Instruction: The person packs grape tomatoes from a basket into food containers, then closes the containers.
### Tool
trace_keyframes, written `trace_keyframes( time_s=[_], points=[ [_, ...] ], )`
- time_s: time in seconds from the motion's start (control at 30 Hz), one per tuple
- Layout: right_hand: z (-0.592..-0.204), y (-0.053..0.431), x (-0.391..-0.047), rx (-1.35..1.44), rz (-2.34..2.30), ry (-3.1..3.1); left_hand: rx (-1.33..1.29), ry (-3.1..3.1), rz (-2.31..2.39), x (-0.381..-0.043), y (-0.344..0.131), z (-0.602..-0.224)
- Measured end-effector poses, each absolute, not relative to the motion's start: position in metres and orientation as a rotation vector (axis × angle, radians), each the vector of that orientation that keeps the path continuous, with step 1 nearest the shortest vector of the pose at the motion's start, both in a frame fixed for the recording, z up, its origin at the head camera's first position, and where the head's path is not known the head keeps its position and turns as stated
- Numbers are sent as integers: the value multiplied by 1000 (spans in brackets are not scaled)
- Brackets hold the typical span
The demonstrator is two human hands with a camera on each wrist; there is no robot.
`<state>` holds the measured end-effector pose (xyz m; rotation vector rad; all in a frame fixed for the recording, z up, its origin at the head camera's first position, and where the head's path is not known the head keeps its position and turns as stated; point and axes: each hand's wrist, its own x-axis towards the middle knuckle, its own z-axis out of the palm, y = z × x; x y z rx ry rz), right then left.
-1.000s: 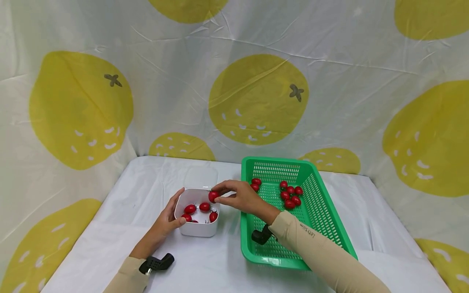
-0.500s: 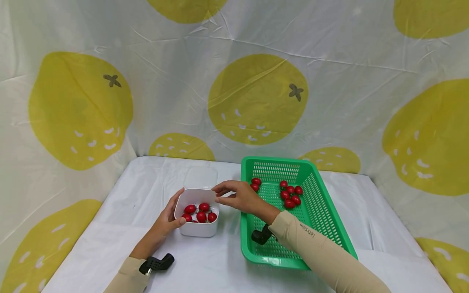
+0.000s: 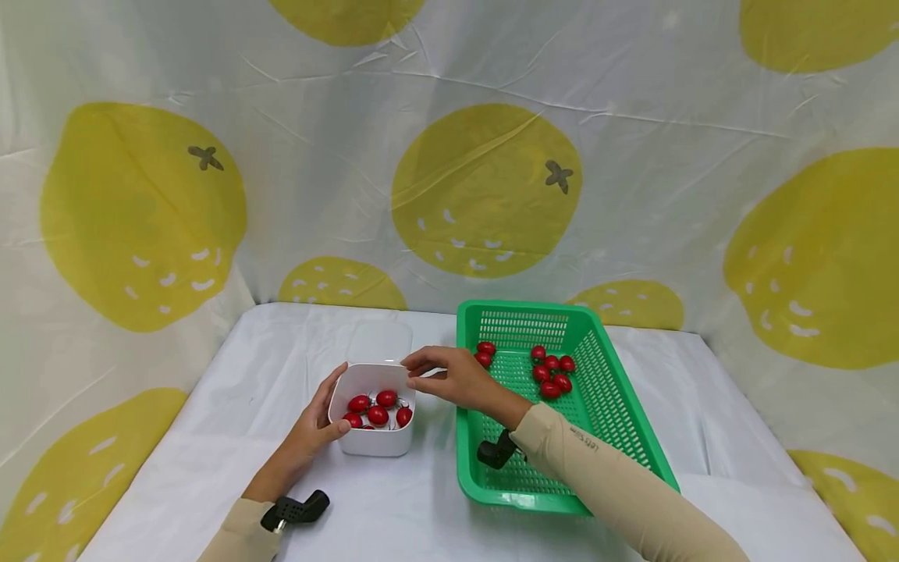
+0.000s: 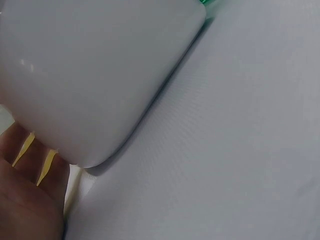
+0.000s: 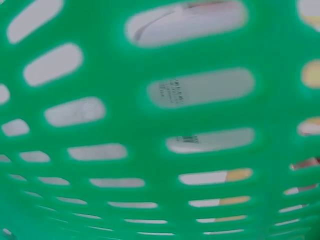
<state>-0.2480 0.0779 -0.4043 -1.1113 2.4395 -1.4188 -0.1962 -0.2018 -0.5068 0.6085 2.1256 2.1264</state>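
Note:
My left hand (image 3: 309, 429) holds the left side of a small white plastic box (image 3: 376, 444), its thumb at the near rim. Inside the box lie several red cherry tomatoes (image 3: 378, 415). Fingers (image 4: 50, 172) of that hand lie against the box wall in the left wrist view. At the box's right rim is my right hand (image 3: 453, 381), fingertips over the edge and no tomato visible between them. Whether they touch the rim cannot be told. A green slotted basket (image 3: 523, 499) stands under the right forearm; its wall (image 5: 117, 120) fills the right wrist view.
More cherry tomatoes (image 3: 551, 373) lie grouped in the basket, with a pair (image 3: 485, 353) near its far left corner. A clear lid (image 3: 381, 340) lies behind the box. White cloth (image 3: 414, 515) covers the table, and a lemon-printed curtain (image 3: 316, 195) surrounds it.
My right hand has let go of a cherry tomato, which dropped into the box with the others. Both hands have stayed nearly in place; the head view has shifted slightly.

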Motion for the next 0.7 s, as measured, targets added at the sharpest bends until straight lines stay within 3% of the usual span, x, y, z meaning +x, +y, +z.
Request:
trace_keyframes(
  time_s=[0.7],
  points=[
    [-392,99,-259,-923,-1520,2515,603,2161,2106,-195,-203,-506]
  ],
)
